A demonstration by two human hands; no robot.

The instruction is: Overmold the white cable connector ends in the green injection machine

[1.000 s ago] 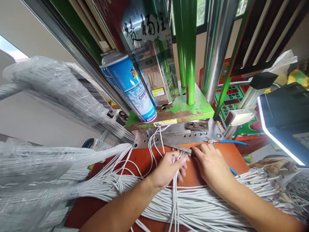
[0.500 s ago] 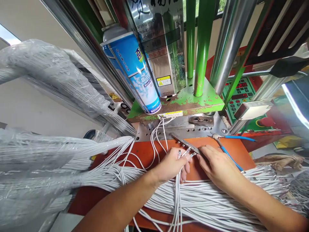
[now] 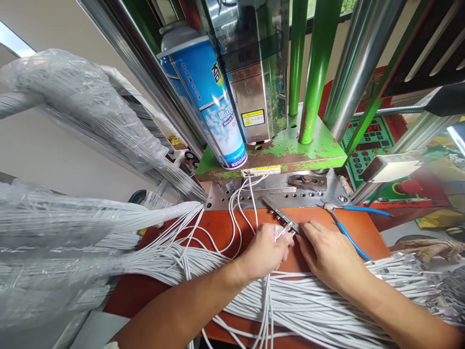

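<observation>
My left hand (image 3: 268,248) is closed around several white cables (image 3: 268,303), whose connector ends poke out between thumb and fingers. Those ends lie against a narrow dark metal bar (image 3: 278,212) with small fittings along its edge. At the near end of this bar, my right hand (image 3: 325,245) grips it between thumb and fingers. The bar slants from the press bed down toward the right hand. Below both hands a thick bundle of white cables (image 3: 312,300) runs across the orange-brown work surface (image 3: 218,225). How the cable ends sit in the bar is partly hidden by the left fingers.
A green press plate (image 3: 319,150) stands ahead with a blue spray can (image 3: 207,102) on it. Blue-handled cutters (image 3: 343,220) lie right of the hands. Plastic-wrapped cable bundles (image 3: 54,228) fill the left side. A control panel (image 3: 374,140) is at back right.
My left hand has closed further over the cable ends at the bar, and its fingers have curled in. The right hand keeps its hold. The whole view has shifted slightly.
</observation>
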